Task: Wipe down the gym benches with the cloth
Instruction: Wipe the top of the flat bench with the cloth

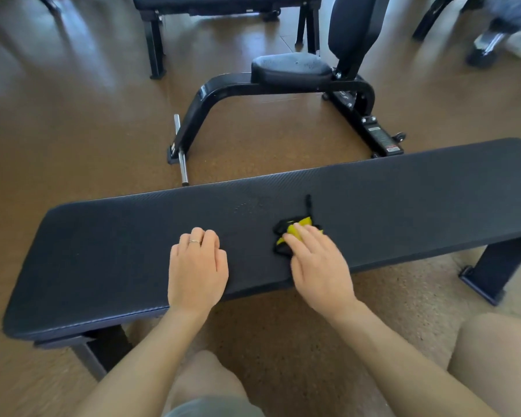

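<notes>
Two bare hands, one cloth, one long flat gym bench with black textured padding [103,251], set crosswise before a kneeling or crouching person.

Item: right hand [316,263]. Lies near the middle of the bench pad, toward its near edge, fingers straight and spread, pressing flat on the cloth rather than curling round it. Judged purpose: a flat palm spreads pressure over the cloth for wiping.

Item: small crumpled yellow-and-black cloth [295,228]. Lies on the pad under the right fingertips, bunched, a thin black strand trailing toward the far edge. Just left of it, toward the far edge, a faint speckled patch marks the pad; whether damp or dust, cannot tell.

Item: left hand [197,266]. Rests on the pad beside the right, well apart from the cloth, fingers bent under at the knuckles and holding nothing, a ring on one finger. Judged purpose: bracing the body while the other hand works.

Item: black adjustable incline bench with upright backrest and small seat pad [289,67]. Stands on the brown cork-like floor [57,130] beyond the far edge. Probably awaiting its turn.

Item: another black flat bench [223,1], farther back, only partly in view.
</notes>
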Motion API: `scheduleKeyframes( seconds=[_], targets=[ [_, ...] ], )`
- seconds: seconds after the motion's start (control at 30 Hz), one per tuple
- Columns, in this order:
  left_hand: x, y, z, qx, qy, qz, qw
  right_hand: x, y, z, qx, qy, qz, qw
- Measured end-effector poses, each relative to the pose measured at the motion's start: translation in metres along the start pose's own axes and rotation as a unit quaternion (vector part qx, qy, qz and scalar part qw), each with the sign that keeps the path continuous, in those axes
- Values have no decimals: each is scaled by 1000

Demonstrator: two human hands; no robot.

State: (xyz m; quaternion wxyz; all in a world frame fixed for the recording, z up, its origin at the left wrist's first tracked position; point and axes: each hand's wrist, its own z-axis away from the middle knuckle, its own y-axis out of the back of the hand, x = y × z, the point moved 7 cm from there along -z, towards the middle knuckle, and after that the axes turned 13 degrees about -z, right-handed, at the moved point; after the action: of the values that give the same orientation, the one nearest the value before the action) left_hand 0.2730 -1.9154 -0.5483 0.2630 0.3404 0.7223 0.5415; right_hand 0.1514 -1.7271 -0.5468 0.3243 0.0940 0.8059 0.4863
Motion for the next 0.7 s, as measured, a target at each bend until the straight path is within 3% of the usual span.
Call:
scheduleKeyframes(
  seconds=[0.17, 0.3, 0.4, 0.5, 0.63, 0.7],
  targets=[
    [3, 0, 3, 13, -1, 45, 999, 4, 7, 8, 100, -130, 20, 986],
    [2, 1, 2, 13, -5, 56, 998, -76, -49, 5, 23, -45, -17, 999],
    [-1, 1, 2, 20, -2, 69, 997, -95, -60, 2, -8, 14, -30, 999],
    [-3, -1, 2, 7, -2, 87, 996, -60, -39, 9, -42, 61, 7, 997],
    [-1, 0, 1, 0, 4, 93, 996, 51, 31, 29, 83, -63, 47, 994],
    [-1, -1, 1, -5, 8, 83, 997, 69, 38, 32, 139, -126, 48, 981]
  ],
)
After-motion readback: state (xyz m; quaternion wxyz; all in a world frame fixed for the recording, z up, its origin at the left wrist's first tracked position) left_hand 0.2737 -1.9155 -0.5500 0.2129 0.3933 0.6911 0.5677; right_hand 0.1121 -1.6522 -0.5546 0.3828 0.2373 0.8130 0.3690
